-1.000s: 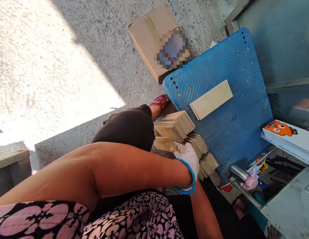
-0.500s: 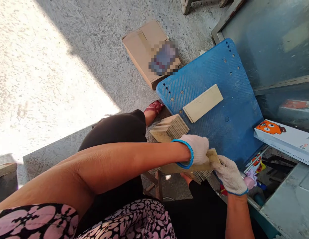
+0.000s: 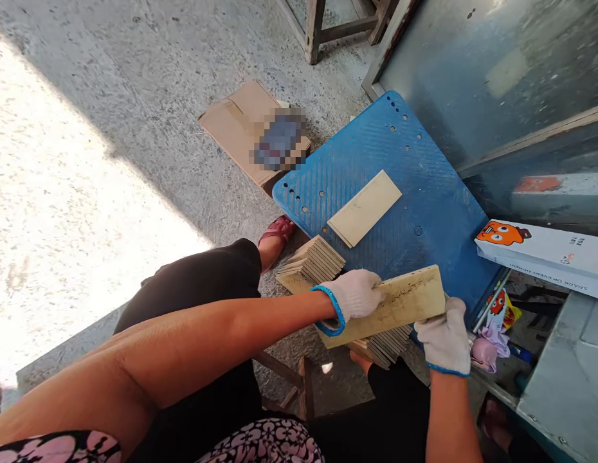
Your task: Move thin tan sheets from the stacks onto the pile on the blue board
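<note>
Both my hands wear white knit gloves with blue cuffs. My left hand (image 3: 352, 297) grips the left end of a thin wooden board (image 3: 405, 301), and my right hand (image 3: 443, 337) holds its right lower edge. The board is tilted, its face turned up towards me. Under it lies a fanned stack of similar thin boards (image 3: 313, 262) on the edge of a blue plastic panel (image 3: 424, 199). One pale board (image 3: 364, 208) lies alone on the blue panel.
A flattened cardboard box (image 3: 241, 128) lies on the concrete floor beyond the panel. A white carton with an orange cartoon figure (image 3: 540, 247) sits at right above a cluttered tray with a pink item (image 3: 485, 352). Wooden stool legs (image 3: 318, 26) stand at the top.
My left hand lifted a board off the stack, my right hand came in and took its other end, and the board has been raised and turned face up. The view has tilted upward.
</note>
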`<state>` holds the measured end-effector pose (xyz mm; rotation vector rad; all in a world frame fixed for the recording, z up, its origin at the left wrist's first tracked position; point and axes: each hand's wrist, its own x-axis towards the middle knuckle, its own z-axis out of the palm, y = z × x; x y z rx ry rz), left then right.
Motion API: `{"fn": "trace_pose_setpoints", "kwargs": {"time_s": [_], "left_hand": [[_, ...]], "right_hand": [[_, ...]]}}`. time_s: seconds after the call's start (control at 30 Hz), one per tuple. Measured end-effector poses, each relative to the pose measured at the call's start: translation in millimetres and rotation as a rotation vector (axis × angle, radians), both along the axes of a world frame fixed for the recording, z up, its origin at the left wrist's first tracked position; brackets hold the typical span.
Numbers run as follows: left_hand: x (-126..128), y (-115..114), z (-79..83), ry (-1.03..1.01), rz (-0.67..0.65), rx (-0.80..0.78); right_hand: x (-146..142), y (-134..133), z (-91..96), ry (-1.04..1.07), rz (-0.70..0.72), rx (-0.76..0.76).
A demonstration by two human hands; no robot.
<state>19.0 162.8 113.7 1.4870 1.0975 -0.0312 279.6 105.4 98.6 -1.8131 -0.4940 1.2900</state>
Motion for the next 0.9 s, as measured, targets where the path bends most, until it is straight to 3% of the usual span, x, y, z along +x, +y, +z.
{"fn": "trace_pose_setpoints", "kwargs": {"time_s": [0.13, 0.27, 0.47, 0.63, 0.77, 0.9], "left_hand": [[7.8, 9.1, -6.7, -0.048, 0.225, -0.029], [17.8, 19.3, -14.9, -0.102, 0.395, -0.07], [25.5, 30.6, -28.2, -0.132, 0.582, -0.113], [21.2, 44.9, -37.6, -0.186, 0.722, -0.137], [14.7, 53.9, -40.9, -0.172, 0.824, -0.15], [8.7, 65.2, -40.8, -0.146, 0.917, -0.197]], "right_hand": [[7.0, 6.2, -21.4, 0.053, -0.141, 0.049], [-14.7, 6.1, -31.0, 0.173, -0.266, -0.028], [-47.2, 8.2, -24.8, 0.275, -0.273, -0.067], [-39.6, 11.6, -20.3, 0.298, -0.367, -0.031], [-35.8, 11.4, -15.0, 0.368, -0.328, 0.025], [-36.9, 12.7, -8.0, 0.429, -0.327, -0.014]]}}
